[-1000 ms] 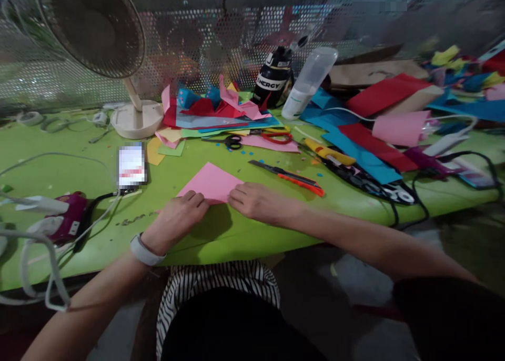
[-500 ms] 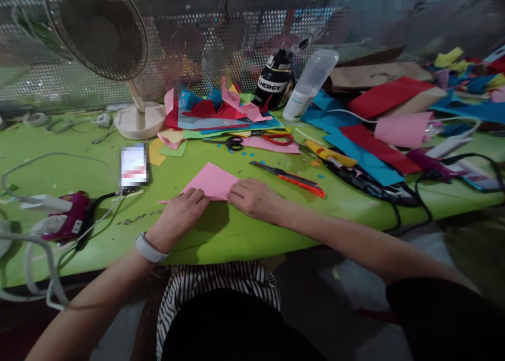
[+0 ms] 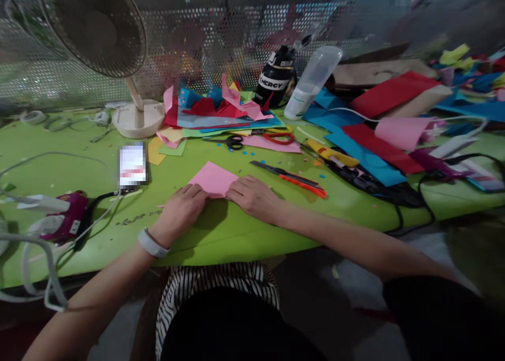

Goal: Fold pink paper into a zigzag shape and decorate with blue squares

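A piece of pink paper (image 3: 213, 178) lies on the green tabletop in front of me, one corner pointing away. Its near edge looks folded or lifted, and both hands are on it. My left hand (image 3: 185, 208) has its fingers closed at the near left part of the paper. At the near right part, my right hand (image 3: 254, 197) grips with bent fingers pressed together. The fingertips hide the paper's two near corners. Just beyond my right hand lies a utility knife (image 3: 292, 179) with an orange handle, its blade extended.
Black scissors (image 3: 234, 142) and red-handled scissors (image 3: 278, 137) lie farther back, before a pile of coloured paper (image 3: 213, 120). A phone (image 3: 133, 163), a power strip (image 3: 73, 216) with cables and a fan (image 3: 138, 119) are at left. A yellow-handled tool (image 3: 331, 153) and paper sheets (image 3: 379, 150) fill the right.
My left hand has shifted slightly right along the paper's near edge, toward my right hand. My right hand stays nearly in place. The view has moved a little.
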Demonstrator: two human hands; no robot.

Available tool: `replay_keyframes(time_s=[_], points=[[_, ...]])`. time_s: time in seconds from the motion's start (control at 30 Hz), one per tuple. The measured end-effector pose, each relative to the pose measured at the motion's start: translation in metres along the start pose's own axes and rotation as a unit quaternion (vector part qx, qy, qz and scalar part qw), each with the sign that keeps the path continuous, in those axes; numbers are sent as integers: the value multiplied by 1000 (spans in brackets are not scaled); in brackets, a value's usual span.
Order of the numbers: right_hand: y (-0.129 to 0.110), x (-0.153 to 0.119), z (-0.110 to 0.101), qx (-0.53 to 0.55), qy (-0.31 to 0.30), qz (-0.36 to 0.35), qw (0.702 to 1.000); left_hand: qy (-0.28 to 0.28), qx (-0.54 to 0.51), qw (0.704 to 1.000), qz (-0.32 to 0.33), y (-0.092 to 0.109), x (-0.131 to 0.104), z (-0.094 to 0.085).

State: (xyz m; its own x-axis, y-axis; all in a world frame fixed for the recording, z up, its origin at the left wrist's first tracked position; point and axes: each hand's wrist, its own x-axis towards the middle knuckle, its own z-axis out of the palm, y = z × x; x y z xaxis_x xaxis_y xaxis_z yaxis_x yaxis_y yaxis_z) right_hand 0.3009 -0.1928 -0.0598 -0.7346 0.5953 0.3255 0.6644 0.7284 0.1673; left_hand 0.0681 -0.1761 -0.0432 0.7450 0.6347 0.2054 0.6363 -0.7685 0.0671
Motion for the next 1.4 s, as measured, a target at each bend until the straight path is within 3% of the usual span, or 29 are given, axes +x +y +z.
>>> replay_keyframes(time_s=[0.2, 0.5, 0.57, 0.77, 0.9, 1.13, 1.4], points=[[4, 4, 6, 65, 4, 90, 994, 12, -95, 993, -69, -4, 3, -2], [15, 8, 10, 131, -44, 174, 975, 11, -40, 992, -123, -3, 3, -2], [16, 9, 11, 140, -42, 173, 974, 12, -6, 995, -104, 0, 3, -1], [14, 8, 9, 149, -33, 173, 973, -10, 22, 999, 33, 7, -2, 12], [13, 8, 7, 154, -24, 183, 971, -38, 28, 999, 14, 10, -5, 17], [21, 11, 0, 215, -92, 232, 944, -76, 28, 997, 1, 15, -7, 13], [24, 12, -2, 228, -114, 242, 936, -101, 44, 994, -23, 24, -9, 11]])
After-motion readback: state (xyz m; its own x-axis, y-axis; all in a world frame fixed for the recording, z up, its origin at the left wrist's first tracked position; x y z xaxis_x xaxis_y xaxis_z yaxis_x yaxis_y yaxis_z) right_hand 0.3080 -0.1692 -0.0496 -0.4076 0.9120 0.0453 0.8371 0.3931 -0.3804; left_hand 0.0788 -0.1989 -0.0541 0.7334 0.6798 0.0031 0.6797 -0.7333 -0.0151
